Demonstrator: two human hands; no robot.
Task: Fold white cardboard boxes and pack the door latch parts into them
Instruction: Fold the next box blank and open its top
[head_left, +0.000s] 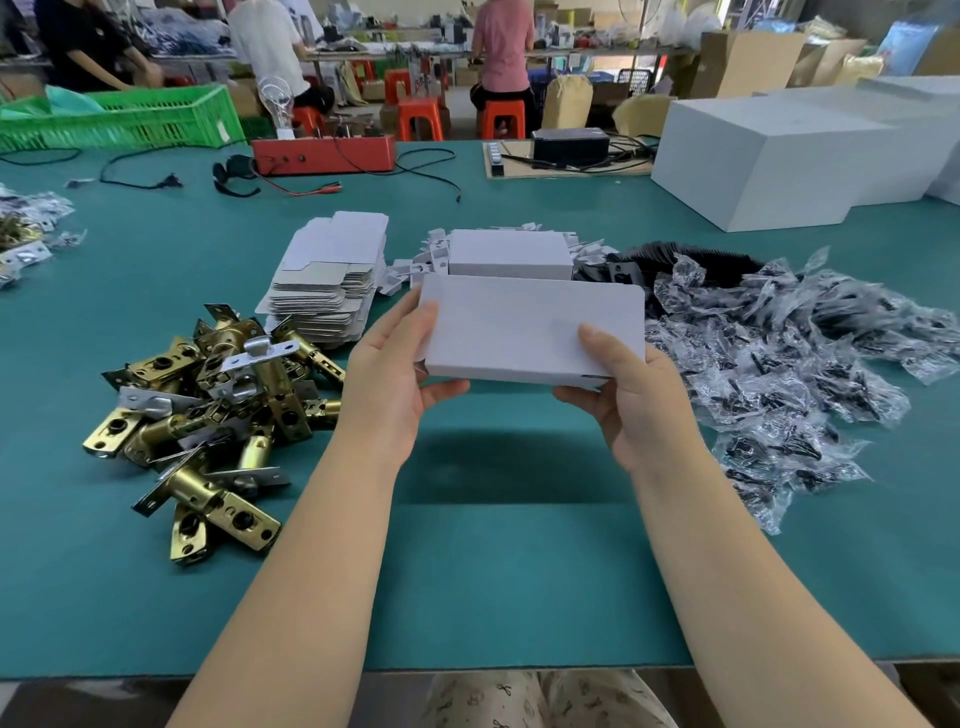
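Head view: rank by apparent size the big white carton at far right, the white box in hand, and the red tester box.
1. big white carton
2. white box, though nearness inflates it
3. red tester box

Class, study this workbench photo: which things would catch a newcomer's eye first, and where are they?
The white box held mid-frame between the left hand and right hand. Left of it lies a heap of brass latches; right, a pile of screw bags on the green table.
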